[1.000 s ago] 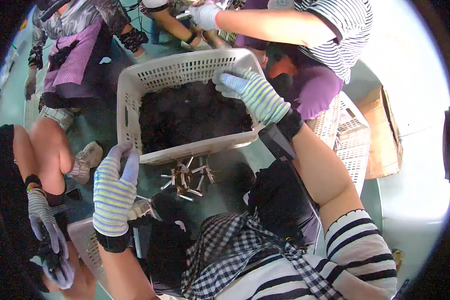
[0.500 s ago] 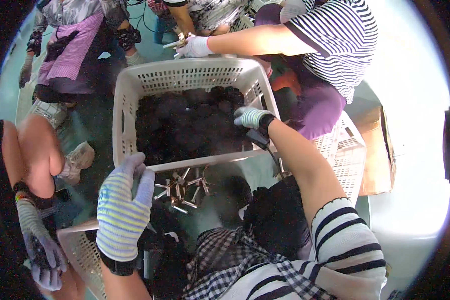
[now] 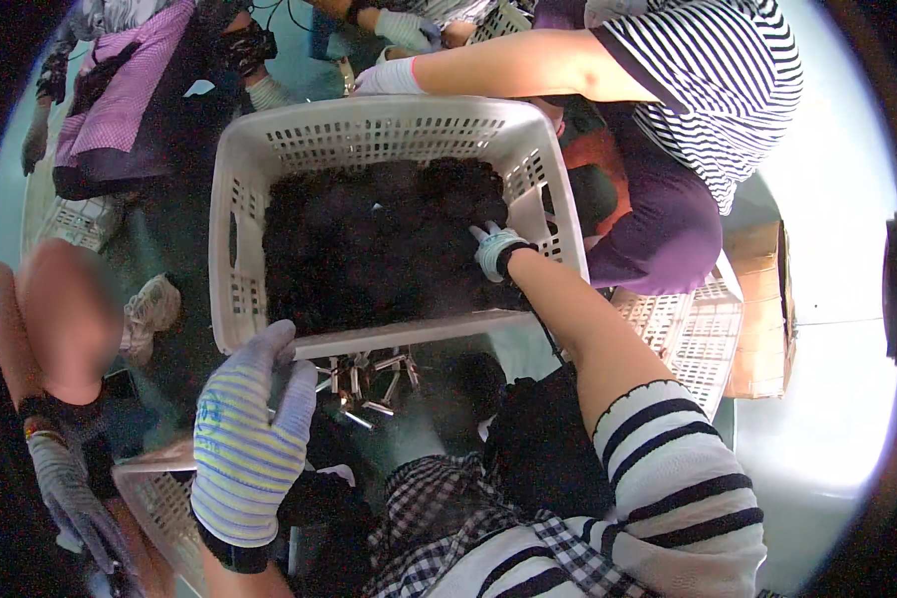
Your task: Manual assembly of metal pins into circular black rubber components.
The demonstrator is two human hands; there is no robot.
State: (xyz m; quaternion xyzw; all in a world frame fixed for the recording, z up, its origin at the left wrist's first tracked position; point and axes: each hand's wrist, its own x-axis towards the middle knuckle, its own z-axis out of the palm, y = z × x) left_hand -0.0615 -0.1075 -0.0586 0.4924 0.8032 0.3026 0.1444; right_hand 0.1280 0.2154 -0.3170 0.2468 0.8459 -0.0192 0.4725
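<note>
A large off-white plastic crate (image 3: 394,112) with slotted walls stands in front of me, with a heap of dark, rough-looking pieces (image 3: 369,239) inside; their kind is too dark to make out. My right hand (image 3: 498,249), in a striped knit glove, reaches over the crate's right side and touches the heap, fingers apart, with nothing visible in them. At the crate's near left corner is my left hand (image 3: 249,448), in the same kind of glove. Its thumb and fingers are spread, fingertips close to the rim, holding nothing I can see.
Several shiny metal tube-like parts (image 3: 369,384) lie just below the crate's near edge. Another slotted crate (image 3: 159,498) is at lower left, and more white crates (image 3: 683,319) and a cardboard box (image 3: 757,309) stand at right. Co-workers sit around; one striped sleeve (image 3: 708,60) reaches behind the crate.
The crate appears larger and its near edge lower in view. My right hand sits slightly lower in the heap, fingers more spread. A co-worker's hand holding metal parts has dropped behind the far rim.
</note>
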